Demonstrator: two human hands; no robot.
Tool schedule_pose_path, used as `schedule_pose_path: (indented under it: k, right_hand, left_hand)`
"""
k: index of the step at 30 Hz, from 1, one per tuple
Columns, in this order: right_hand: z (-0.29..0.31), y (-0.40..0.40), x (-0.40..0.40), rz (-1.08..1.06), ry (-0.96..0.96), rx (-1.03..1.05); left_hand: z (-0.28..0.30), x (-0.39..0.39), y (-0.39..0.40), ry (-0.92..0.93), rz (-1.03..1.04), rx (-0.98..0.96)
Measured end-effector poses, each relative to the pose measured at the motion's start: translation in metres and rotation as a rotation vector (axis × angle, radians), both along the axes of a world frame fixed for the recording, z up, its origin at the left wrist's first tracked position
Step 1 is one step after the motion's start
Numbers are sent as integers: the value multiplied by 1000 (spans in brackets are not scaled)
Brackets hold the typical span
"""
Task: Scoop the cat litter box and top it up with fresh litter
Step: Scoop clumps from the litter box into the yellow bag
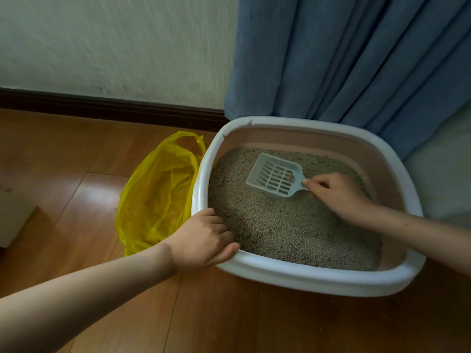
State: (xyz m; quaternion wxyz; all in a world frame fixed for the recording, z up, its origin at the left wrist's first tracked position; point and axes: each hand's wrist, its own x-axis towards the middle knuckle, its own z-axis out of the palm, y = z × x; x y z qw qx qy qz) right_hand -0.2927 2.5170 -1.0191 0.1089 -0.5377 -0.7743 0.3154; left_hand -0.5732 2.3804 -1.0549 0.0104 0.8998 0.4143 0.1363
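Observation:
A litter box [313, 280] with a white rim and pinkish inner walls stands on the wooden floor, filled with grey-beige litter [288, 225]. A pale blue slotted scoop [276, 178] lies flat on the litter near the back, with a small clump inside it by the handle. My right hand [336, 194] grips the scoop's handle. My left hand [204, 240] grips the box's near left corner, fingers curled over the rim, thumb along the front edge.
An open yellow plastic bag [155, 197] lies on the floor, touching the box's left side. A blue curtain [356, 59] hangs behind the box. A white wall with dark skirting runs at the back. A pale object [12, 215] sits at far left.

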Motion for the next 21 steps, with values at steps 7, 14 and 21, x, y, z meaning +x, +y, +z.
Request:
schedule_pose_path:
  k: [7, 14, 21]
  right_hand:
    - [7, 11, 12, 125, -241, -4]
    - [22, 64, 50, 118, -456, 1]
    - [36, 109, 77, 85, -703, 64]
  left_hand:
    - [8, -7, -4, 38, -80, -67]
    - [11, -17, -7, 73, -124, -53]
    - [8, -18, -5, 45, -140, -53]
